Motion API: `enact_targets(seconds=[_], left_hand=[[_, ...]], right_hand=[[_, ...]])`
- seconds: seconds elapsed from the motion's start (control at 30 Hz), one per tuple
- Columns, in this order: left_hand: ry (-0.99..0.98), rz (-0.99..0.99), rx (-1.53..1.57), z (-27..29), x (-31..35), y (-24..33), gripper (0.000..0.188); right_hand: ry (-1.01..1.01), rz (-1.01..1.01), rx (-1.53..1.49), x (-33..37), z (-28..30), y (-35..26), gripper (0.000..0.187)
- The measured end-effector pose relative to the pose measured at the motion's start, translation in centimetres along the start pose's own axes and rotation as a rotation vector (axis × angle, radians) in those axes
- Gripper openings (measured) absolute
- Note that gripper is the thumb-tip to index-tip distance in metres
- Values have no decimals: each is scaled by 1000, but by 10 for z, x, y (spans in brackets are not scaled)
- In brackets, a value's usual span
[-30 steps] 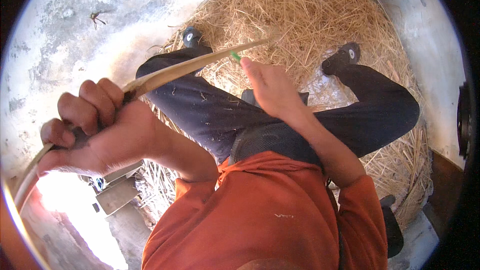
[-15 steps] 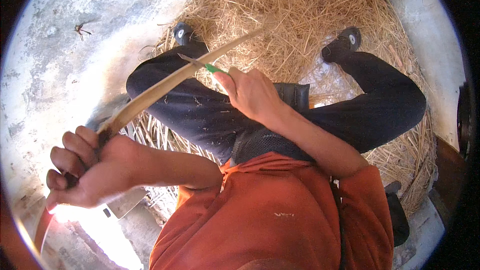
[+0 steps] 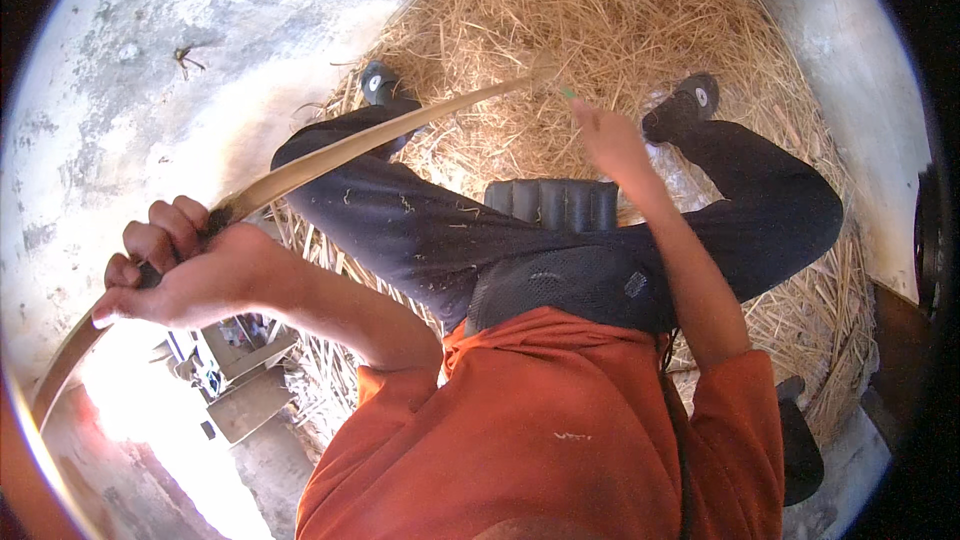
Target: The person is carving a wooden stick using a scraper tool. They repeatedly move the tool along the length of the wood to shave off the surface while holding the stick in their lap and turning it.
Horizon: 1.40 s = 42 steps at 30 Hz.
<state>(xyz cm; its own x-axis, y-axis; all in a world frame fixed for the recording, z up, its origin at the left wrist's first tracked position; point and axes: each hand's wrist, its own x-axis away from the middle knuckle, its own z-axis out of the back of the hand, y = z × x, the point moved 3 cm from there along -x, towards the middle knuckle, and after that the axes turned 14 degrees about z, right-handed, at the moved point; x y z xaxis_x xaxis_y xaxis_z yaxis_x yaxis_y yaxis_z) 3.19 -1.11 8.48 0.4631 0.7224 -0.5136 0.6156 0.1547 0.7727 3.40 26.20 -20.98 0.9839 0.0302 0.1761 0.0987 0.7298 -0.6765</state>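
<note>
- Blurred at its far tip, a long curved strip (image 3: 340, 153) runs past my left hand (image 3: 200, 270) to the bright left rim, where its near end is hard to follow.
- Mostly hidden by my blurred right hand (image 3: 615, 145), a green piece (image 3: 568, 93) shows only as a speck at the fingertips; its shape cannot be made out.
- The strip, pale, smooth and wood-like, bows gently above my dark trousers (image 3: 400, 205) and narrows toward the tip; a dark section shows at my grip.
- Loose, dry straw (image 3: 600, 10) covers the ground beyond a ridged black pad (image 3: 555, 205).
- My left fingers are clamped around the strip's dark section.
- My right fingers are closed on the green piece, near the strip's far tip, the two hands well apart.
</note>
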Motion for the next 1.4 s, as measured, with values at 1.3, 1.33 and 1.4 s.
enact_targets(seconds=[1.3, 1.33, 1.4], left_hand=[[-212, -150, -146, -11, -4, -7, 41], [-222, -154, -153, -9, -5, -5, 41], [-250, -154, -158, -7, -9, -6, 41]], right_hand=[[-107, 136, 38, -89, -87, 16, 56], [-106, 123, 81, -89, -87, 19, 55], [-118, 103, 187, -86, -105, 45, 50]])
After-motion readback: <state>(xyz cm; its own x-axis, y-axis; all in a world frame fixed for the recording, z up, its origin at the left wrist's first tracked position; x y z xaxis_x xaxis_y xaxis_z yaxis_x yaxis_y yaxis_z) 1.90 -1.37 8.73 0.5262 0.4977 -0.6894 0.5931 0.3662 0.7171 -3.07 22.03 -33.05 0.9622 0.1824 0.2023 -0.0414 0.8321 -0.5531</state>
